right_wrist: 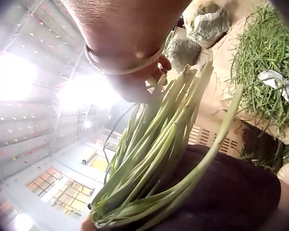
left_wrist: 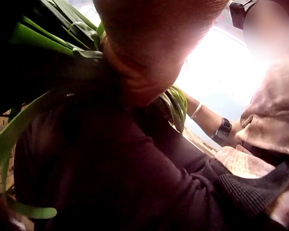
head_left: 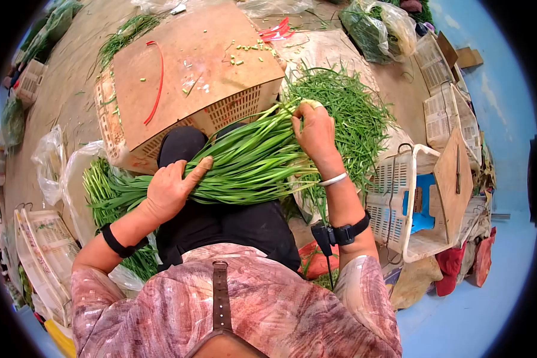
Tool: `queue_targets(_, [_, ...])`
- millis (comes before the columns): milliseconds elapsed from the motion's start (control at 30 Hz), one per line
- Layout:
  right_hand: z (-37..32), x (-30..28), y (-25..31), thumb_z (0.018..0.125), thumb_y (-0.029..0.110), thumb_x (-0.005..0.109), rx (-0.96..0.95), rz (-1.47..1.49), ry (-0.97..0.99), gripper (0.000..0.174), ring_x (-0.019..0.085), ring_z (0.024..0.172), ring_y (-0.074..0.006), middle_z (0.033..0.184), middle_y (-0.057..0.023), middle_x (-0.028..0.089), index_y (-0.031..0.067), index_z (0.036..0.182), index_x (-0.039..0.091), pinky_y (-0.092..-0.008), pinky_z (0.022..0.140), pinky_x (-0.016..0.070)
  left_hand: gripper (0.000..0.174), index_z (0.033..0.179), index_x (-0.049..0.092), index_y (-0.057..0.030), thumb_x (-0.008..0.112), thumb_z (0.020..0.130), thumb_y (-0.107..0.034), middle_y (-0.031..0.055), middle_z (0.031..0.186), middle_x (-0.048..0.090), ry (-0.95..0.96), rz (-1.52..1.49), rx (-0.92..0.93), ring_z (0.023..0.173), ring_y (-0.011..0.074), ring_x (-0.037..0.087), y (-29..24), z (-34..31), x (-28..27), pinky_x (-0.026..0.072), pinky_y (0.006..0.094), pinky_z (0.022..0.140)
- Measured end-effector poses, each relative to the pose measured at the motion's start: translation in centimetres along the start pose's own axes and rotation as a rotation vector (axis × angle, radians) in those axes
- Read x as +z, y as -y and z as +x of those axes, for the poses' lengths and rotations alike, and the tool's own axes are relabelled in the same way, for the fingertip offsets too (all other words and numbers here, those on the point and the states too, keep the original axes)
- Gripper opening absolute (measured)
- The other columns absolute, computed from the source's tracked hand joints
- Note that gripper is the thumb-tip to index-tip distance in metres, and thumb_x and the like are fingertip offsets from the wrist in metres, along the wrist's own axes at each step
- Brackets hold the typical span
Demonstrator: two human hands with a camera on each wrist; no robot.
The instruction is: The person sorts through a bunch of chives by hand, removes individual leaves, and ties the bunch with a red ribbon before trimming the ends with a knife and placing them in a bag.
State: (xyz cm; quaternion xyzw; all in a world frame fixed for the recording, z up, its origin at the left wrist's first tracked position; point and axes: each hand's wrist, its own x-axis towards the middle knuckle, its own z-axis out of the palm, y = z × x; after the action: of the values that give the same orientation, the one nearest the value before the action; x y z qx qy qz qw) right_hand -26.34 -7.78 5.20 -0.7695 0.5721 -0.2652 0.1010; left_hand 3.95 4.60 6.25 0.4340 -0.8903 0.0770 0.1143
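A thick bunch of garlic chives lies across the person's lap, its pale stem ends toward the upper right. The left hand grips the bunch over its leafy part, thumb stretched along the top; its other fingers are partly hidden. At the stem end, the right hand pinches chives with bent fingers and thumb. Seen from the right wrist, the pale stems fan out beneath that hand, one thick stem standing apart. Dark leaves show beside the left hand in the left wrist view.
A board on a crate stands in front, with a red strip and cut bits on it. Loose green leaves are heaped right of it. More chives lie in plastic at left; a white crate stands at right.
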Motion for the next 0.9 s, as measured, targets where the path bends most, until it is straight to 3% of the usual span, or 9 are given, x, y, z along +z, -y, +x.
queue_targets(100, [0.1, 0.6, -1.4, 0.075, 0.015, 0.062, -0.003, -0.162, -0.141, 0.012, 0.059, 0.075, -0.0328, 0.080, -0.0136, 0.061, 0.0061, 0.081, 0.058, -0.0428, 0.067, 0.0468, 0.068, 0.135, 0.038, -0.0114, 0.052, 0.069, 0.000, 0.0144, 0.090, 0.053, 0.083, -0.028, -0.055, 0.068, 0.0260, 0.053, -0.1, -0.3, -0.1, 0.0440, 0.0346, 0.058])
queue_targets(167, [0.7, -0.3, -4.4, 0.079, 0.017, 0.059, 0.250, -0.122, -0.212, 0.013, 0.060, 0.073, -0.0342, 0.082, -0.0162, 0.061, 0.0048, 0.084, 0.057, -0.0445, 0.065, 0.0479, 0.068, 0.135, 0.037, -0.0081, 0.052, 0.069, 0.000, 0.0145, 0.091, 0.054, 0.075, -0.039, -0.048, 0.070, 0.0258, 0.053, 0.0, -0.4, 0.0, 0.0439, 0.0341, 0.060])
queue_targets(367, [1.1, -3.0, -10.8, 0.080, 0.013, 0.055, 0.606, -0.476, -0.044, 0.014, 0.061, 0.081, -0.0390, 0.084, -0.0220, 0.062, 0.0016, 0.087, 0.057, -0.0454, 0.070, 0.0490, 0.065, 0.132, 0.038, -0.0003, 0.051, 0.068, 0.000, 0.0128, 0.092, 0.054, 0.031, -0.075, -0.069, 0.071, 0.0238, 0.053, -0.1, -0.5, 0.2, 0.0429, 0.0325, 0.062])
queue_targets(500, [0.5, -2.6, -13.4, 0.080, 0.014, 0.056, 0.537, -0.374, -0.088, 0.015, 0.061, 0.079, -0.0392, 0.085, -0.0243, 0.062, 0.0004, 0.085, 0.057, -0.0448, 0.069, 0.0488, 0.061, 0.129, 0.043, -0.0015, 0.051, 0.068, -0.001, 0.0098, 0.090, 0.054, 0.066, -0.070, -0.039, 0.069, 0.0221, 0.051, 0.1, -0.2, 0.0, 0.0415, 0.0319, 0.060])
queue_targets(567, [0.1, -2.5, -14.4, 0.079, 0.014, 0.058, 0.496, -0.221, -0.294, 0.016, 0.061, 0.077, -0.0384, 0.085, -0.0243, 0.062, 0.0000, 0.086, 0.057, -0.0427, 0.068, 0.0489, 0.061, 0.129, 0.043, -0.0022, 0.051, 0.068, -0.001, 0.0092, 0.090, 0.054, 0.072, -0.056, -0.025, 0.069, 0.0219, 0.050, 0.2, -0.3, 0.3, 0.0411, 0.0318, 0.060])
queue_targets(700, [-0.6, -3.0, -17.1, 0.078, 0.013, 0.060, 0.739, 0.028, -0.376, 0.016, 0.062, 0.075, -0.0368, 0.085, -0.0227, 0.063, -0.0001, 0.087, 0.058, -0.0417, 0.066, 0.0486, 0.060, 0.128, 0.045, -0.0038, 0.052, 0.068, -0.003, 0.0087, 0.089, 0.053, 0.103, -0.028, -0.017, 0.068, 0.0213, 0.050, 0.1, -0.4, 0.2, 0.0403, 0.0314, 0.059])
queue_targets(767, [-1.5, -5.1, -17.2, 0.080, 0.014, 0.058, 0.731, -0.403, -0.269, 0.021, 0.062, 0.085, -0.0320, 0.084, -0.0226, 0.062, 0.0004, 0.095, 0.055, -0.0404, 0.074, 0.0484, 0.059, 0.127, 0.045, -0.0038, 0.052, 0.068, -0.003, 0.0088, 0.089, 0.053, 0.087, -0.026, -0.017, 0.068, 0.0212, 0.050, 0.1, -0.4, 0.2, 0.0402, 0.0313, 0.059])
queue_targets(833, [-1.5, -6.2, -17.0, 0.080, 0.015, 0.057, 0.891, -0.630, -0.096, 0.027, 0.060, 0.091, -0.0355, 0.085, -0.0244, 0.062, 0.0017, 0.103, 0.054, -0.0418, 0.080, 0.0467, 0.059, 0.127, 0.045, -0.0038, 0.052, 0.069, -0.003, 0.0089, 0.089, 0.053, 0.076, -0.025, -0.015, 0.068, 0.0211, 0.050, 0.1, -0.4, 0.1, 0.0401, 0.0312, 0.059])
queue_targets(900, [-1.0, -6.7, -16.2, 0.080, 0.015, 0.057, 0.826, -0.656, -0.032, 0.028, 0.059, 0.092, -0.0357, 0.088, -0.0245, 0.062, 0.0021, 0.104, 0.055, -0.0416, 0.081, 0.0463, 0.055, 0.126, 0.047, -0.0054, 0.050, 0.071, -0.007, 0.0049, 0.075, 0.046, 0.016, -0.001, 0.006, 0.062, 0.0180, 0.046, 0.0, -0.1, 0.1, 0.0373, 0.0295, 0.053])
